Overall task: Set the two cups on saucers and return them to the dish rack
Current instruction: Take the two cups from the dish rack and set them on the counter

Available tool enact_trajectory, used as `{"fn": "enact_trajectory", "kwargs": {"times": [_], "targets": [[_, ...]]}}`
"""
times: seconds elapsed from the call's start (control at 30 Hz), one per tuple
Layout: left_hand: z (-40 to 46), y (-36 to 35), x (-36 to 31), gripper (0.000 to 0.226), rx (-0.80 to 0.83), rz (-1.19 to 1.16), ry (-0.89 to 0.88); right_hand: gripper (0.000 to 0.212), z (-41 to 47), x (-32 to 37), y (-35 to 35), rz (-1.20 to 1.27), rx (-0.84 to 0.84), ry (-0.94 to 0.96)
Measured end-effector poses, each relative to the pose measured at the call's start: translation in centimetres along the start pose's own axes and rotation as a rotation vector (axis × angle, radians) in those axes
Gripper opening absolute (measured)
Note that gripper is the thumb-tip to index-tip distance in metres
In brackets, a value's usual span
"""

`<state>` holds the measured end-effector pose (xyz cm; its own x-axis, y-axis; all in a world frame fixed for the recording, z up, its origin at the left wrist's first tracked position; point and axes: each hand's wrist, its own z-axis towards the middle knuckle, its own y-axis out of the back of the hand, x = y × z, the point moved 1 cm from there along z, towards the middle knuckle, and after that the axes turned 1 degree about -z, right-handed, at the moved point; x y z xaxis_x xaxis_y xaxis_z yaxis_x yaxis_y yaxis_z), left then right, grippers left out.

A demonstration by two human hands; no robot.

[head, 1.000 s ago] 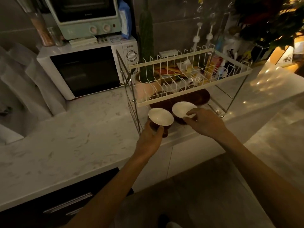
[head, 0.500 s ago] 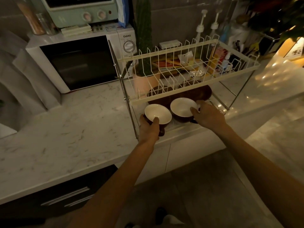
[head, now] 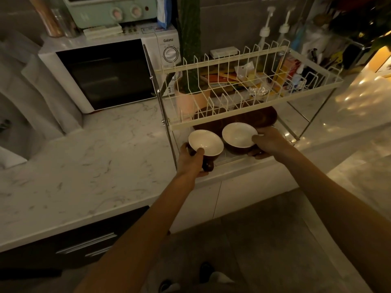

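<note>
Two dark brown cups with white insides sit side by side at the front of the dish rack's lower level. My left hand (head: 191, 160) grips the left cup (head: 206, 142), thumb over its rim; the dark handle points toward me. My right hand (head: 267, 142) holds the right cup (head: 238, 134) with the thumb on its rim and fingers underneath. Behind them lie dark brown saucers (head: 262, 117) under the rack's cream upper tier (head: 254, 115). Whether a saucer lies under each cup is hidden.
The wire dish rack's chrome post (head: 167, 132) stands just left of my left hand. A white microwave (head: 105, 70) with a green oven (head: 110, 9) on top stands at the back left. A potted cactus (head: 189, 60) is behind the rack. Marble counter (head: 84, 166) extends left.
Both hands have pushed the cups a little farther in under the rack's upper tier; the view has shifted closer.
</note>
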<state>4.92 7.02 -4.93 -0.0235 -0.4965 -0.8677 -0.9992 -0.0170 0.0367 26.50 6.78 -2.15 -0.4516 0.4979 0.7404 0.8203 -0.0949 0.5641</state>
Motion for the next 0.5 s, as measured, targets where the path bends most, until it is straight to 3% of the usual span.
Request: {"fn": "enact_trajectory", "kwargs": {"times": [0.33, 0.5], "targets": [[-2.3, 0.0, 1.2, 0.056, -0.059, 0.021, -0.168, 0.045, -2.3, -0.8, 0.1, 0.126, -0.043, 0.027], [-4.1, 1.0, 1.3, 0.054, 0.039, -0.008, -0.135, 0.045, -4.3, -1.0, 1.0, 0.144, -0.063, 0.020]]}}
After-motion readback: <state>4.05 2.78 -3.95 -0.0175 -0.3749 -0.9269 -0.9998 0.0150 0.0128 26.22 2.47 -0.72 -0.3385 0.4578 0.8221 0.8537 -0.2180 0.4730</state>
